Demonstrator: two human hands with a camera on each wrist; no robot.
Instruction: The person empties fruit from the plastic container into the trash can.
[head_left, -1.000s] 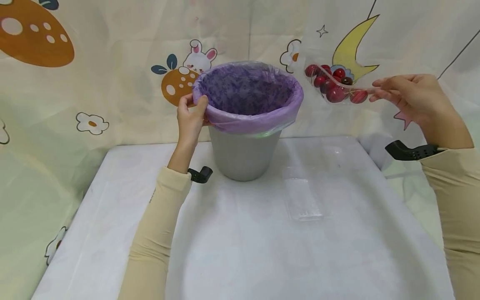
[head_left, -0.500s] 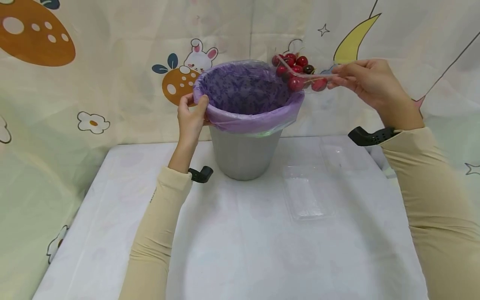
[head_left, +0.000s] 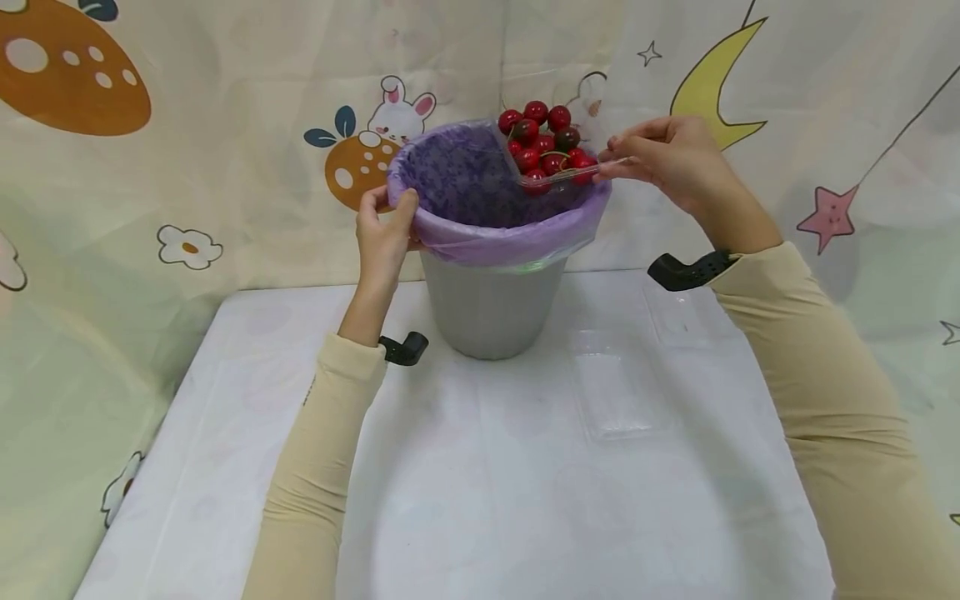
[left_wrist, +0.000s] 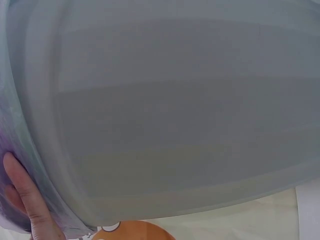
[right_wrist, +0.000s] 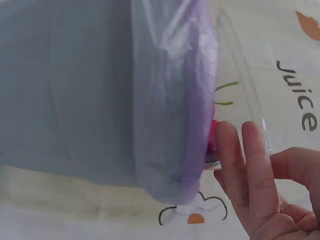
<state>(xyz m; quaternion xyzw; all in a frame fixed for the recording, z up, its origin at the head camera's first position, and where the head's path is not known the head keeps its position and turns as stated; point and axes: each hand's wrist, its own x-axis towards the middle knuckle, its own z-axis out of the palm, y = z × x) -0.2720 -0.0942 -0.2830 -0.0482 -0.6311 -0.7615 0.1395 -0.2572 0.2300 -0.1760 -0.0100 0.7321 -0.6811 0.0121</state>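
A grey bin (head_left: 495,308) stands at the table's back, lined with a purple plastic bag (head_left: 510,242) folded over its rim. My left hand (head_left: 384,229) grips the left side of that rim, thumb outside on the bag. In the left wrist view, its fingers (left_wrist: 30,197) lie against the bag beside the grey wall. My right hand (head_left: 667,158) pinches the edge of a clear plastic box (head_left: 517,177) full of dark red cherries (head_left: 543,142). The box tilts over the right side of the bin's mouth. In the right wrist view, the bag hides most of the cherries.
A clear plastic box (head_left: 615,396) lies on the white table (head_left: 480,500), right of the bin. Another clear plastic piece (head_left: 678,317) lies farther back, near the right sleeve. A printed cloth (head_left: 262,167) hangs behind the table.
My right hand has carried the box of cherries leftward, from beside the bin to over its mouth, and tipped it more toward the bin. My left hand has stayed on the rim.
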